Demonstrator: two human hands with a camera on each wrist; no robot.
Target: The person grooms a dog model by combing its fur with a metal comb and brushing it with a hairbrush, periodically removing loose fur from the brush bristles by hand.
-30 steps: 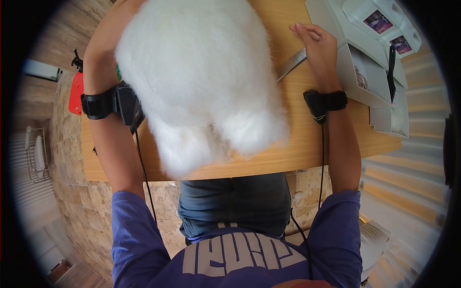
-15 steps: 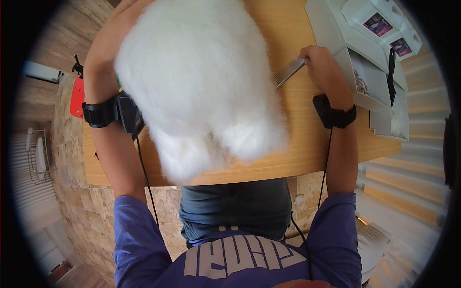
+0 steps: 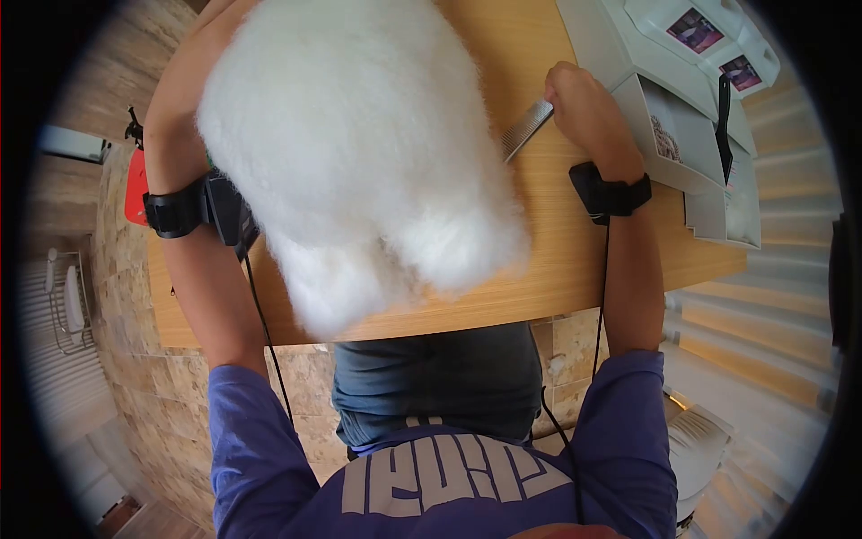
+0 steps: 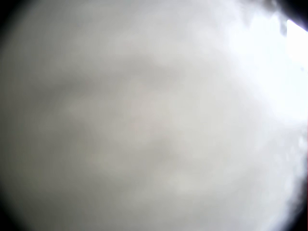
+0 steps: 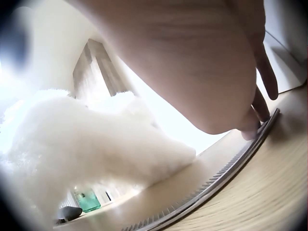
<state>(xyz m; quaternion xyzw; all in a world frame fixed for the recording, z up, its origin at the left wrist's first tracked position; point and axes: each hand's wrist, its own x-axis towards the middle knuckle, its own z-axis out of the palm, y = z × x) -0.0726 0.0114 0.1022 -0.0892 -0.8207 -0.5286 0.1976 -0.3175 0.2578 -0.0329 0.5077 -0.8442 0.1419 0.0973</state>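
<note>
A large white fluffy body [image 3: 350,135], like a furry animal seen from behind with two leg-like lobes, stands on the wooden table. My left arm reaches around its far left side, and the fur hides the left hand. Blurred white fur [image 4: 144,115] fills the left wrist view. To the right of the fur, my right hand [image 3: 584,112] pinches the end of a metal comb [image 3: 528,130]. In the right wrist view the comb [image 5: 226,175] slants low along the tabletop, teeth toward the fur, with fingertips [image 5: 249,131] at its far end.
White open boxes [image 3: 682,135] stand at the table's right edge, with a black-handled tool [image 3: 724,135] across them. Behind are white jugs [image 3: 696,31] with picture labels. A red object [image 3: 136,187] shows beyond the left arm. The table's front edge [image 3: 431,328] lies before the person.
My right hand has come down from above the comb and taken hold of its end. The view has shifted slightly. The left arm and the fluffy body stay nearly still.
</note>
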